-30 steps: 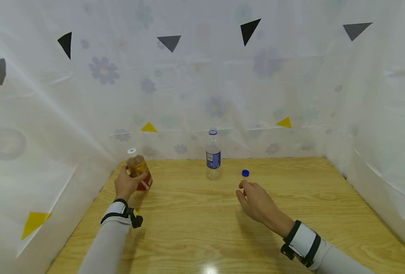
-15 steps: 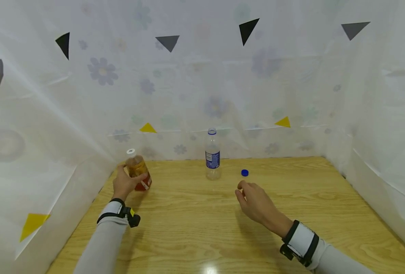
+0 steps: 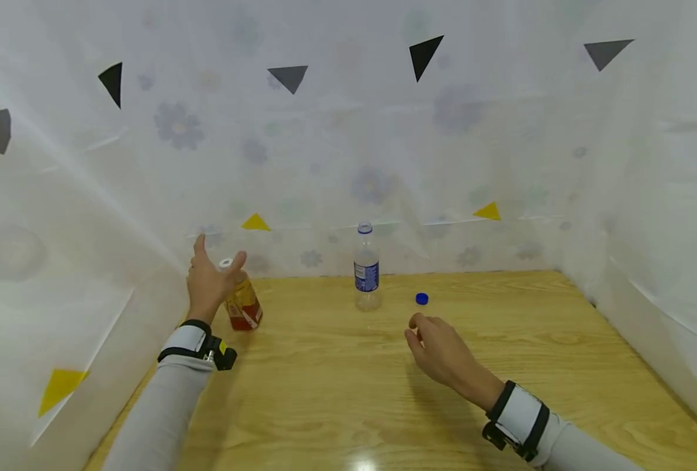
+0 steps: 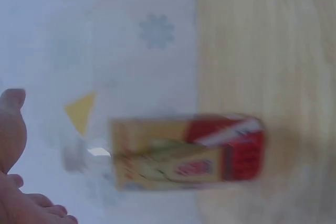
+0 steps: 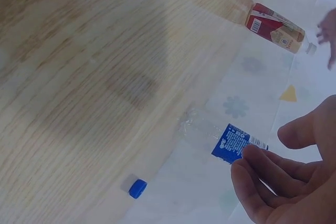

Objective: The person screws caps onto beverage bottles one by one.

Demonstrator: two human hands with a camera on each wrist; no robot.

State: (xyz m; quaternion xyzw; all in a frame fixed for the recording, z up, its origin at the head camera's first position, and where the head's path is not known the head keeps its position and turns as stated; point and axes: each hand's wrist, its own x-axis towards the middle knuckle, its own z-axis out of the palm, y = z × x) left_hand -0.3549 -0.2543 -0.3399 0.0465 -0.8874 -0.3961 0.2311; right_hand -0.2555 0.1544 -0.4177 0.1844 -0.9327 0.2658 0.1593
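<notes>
A bottle with a yellow and red label and a white cap (image 3: 243, 304) stands upright at the left of the table. My left hand (image 3: 209, 278) is raised beside its top, thumb and fingers spread apart with nothing between them; in the left wrist view the labelled bottle (image 4: 189, 153) is apart from the fingers. My right hand (image 3: 445, 353) hovers over the table with loosely bent fingers and holds nothing. Just beyond its fingertips lies a blue bottle cap (image 3: 421, 299). A clear, uncapped plastic bottle (image 3: 367, 275) with a blue label stands upright at the back middle.
The wooden table (image 3: 336, 379) meets a white flowered plastic sheet (image 3: 348, 150) along its back edge. The sheet also hangs at both sides, the left one close to my left arm. Black, grey and yellow triangles are stuck on it.
My left hand has let go of the yellow and red labelled bottle and risen, its fingers spreading. The bottle stays standing where it was. My right hand has hardly moved.
</notes>
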